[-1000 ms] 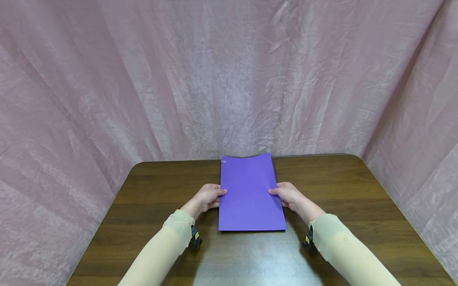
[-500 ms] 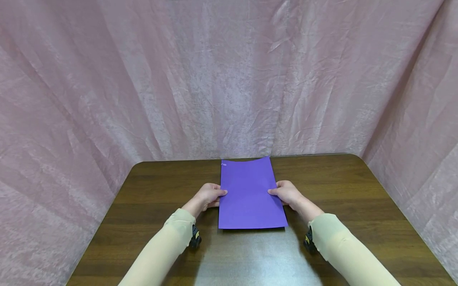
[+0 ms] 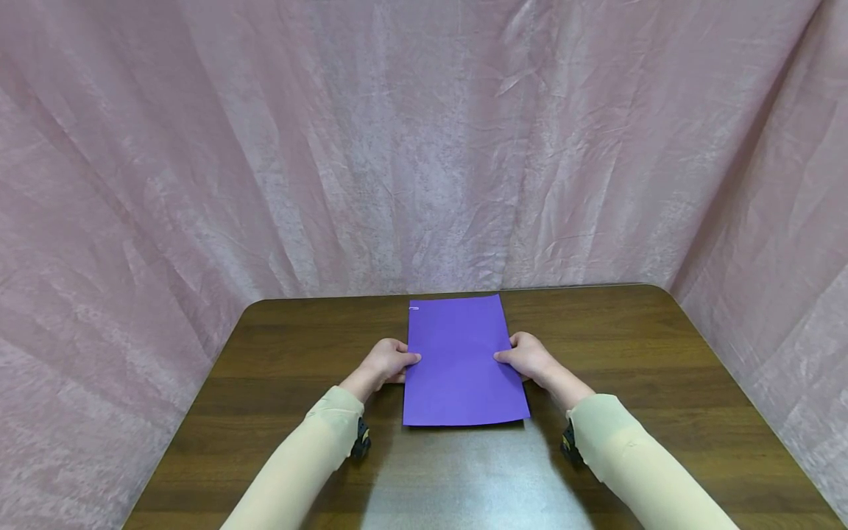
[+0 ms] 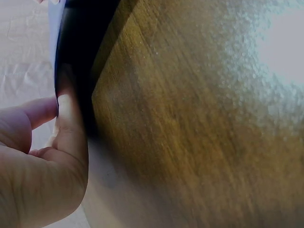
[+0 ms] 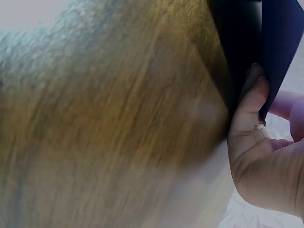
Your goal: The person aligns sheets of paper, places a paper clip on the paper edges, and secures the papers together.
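Note:
A purple sheet of paper (image 3: 460, 368) lies between my hands over the middle of the table, its near edge a little above the wood. At its far left corner is a small white paper clip (image 3: 414, 308). My left hand (image 3: 387, 362) pinches the left edge, thumb on top and fingers beneath. On the opposite edge my right hand (image 3: 530, 358) pinches the paper the same way. In the left wrist view, the fingers (image 4: 71, 126) reach under the dark underside. The right wrist view shows the curled fingers (image 5: 249, 109) below the sheet. Whether there is more than one sheet, I cannot tell.
The brown wooden table (image 3: 291, 346) has rounded far corners and a bright glare near its front. A pink velvety curtain (image 3: 424, 147) hangs behind it and along the sides. Small black wrist cameras sit at both cuffs.
The paper's far edge has come down and slightly toward me, and its curve there has flattened. Both hands keep their hold and have barely shifted.

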`<action>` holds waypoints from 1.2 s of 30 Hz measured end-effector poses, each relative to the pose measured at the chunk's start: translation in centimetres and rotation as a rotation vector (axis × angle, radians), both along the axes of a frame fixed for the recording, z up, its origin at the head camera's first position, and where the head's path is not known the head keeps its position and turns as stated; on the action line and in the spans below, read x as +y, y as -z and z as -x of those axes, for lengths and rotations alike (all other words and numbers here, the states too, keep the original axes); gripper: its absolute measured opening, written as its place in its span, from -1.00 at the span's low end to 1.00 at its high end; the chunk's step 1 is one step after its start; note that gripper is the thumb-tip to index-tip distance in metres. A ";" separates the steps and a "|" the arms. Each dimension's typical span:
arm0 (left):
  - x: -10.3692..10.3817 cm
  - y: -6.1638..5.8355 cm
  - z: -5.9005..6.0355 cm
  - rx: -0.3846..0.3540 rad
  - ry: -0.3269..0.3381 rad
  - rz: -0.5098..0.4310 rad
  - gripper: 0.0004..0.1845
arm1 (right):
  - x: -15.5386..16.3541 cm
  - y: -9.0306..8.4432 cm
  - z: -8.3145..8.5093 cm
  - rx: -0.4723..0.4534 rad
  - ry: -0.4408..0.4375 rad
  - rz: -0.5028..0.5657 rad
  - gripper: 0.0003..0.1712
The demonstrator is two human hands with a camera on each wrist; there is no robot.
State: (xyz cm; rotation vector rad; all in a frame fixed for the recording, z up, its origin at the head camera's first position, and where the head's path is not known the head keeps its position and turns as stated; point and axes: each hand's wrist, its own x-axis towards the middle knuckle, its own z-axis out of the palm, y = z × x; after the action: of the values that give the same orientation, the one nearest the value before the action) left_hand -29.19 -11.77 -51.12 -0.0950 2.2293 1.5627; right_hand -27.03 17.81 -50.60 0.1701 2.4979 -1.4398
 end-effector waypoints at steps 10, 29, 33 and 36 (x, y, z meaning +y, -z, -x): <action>0.2 -0.1 -0.2 0.050 -0.024 0.131 -0.76 | -0.2 0.5 0.4 0.051 -0.018 -0.096 -0.68; 0.6 -0.2 0.5 0.115 0.056 0.335 -0.73 | -0.4 0.5 0.8 0.095 -0.048 -0.317 -0.70; 0.7 -0.1 0.5 0.131 0.065 0.370 -0.75 | -0.4 0.4 0.6 0.081 -0.048 -0.316 -0.69; 0.8 -0.1 0.6 0.154 0.077 0.397 -0.74 | -0.3 0.2 0.6 0.068 -0.058 -0.341 -0.71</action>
State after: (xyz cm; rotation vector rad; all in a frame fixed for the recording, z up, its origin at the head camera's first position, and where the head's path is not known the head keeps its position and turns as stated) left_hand -29.75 -11.02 -51.02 -0.0021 2.6044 1.1022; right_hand -27.65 17.54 -50.77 0.1109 2.7632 -1.0044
